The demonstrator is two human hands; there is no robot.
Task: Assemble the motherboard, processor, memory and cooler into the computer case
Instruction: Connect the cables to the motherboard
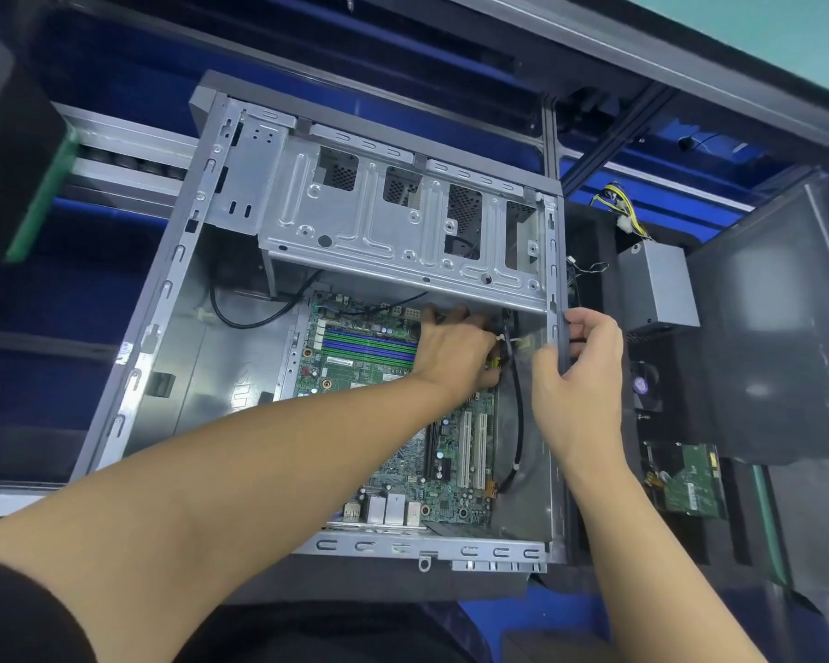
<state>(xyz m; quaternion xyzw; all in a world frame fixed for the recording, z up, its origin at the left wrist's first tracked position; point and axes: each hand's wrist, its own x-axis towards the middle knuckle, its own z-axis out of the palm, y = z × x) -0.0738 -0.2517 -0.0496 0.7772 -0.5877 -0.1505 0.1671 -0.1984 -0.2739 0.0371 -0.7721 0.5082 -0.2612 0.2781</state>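
Blue padded bench [30,299], head view: motherboard [355,375] lying inside computer case [173,260], left hand [455,346] curled among cables [519,423], pinch unclear, right hand [575,370] wrapped round case rim, likely risks yanking a snagged cable and straining its connector.

Cool, even light falls from above, brightest on the metal drive cage [393,232] and the rim of the computer case [553,260], which show soft glare. The left and far surroundings sink into blue-black shadow. The wide lens bows straight edges near the borders. Corners look soft, the centre sharp.
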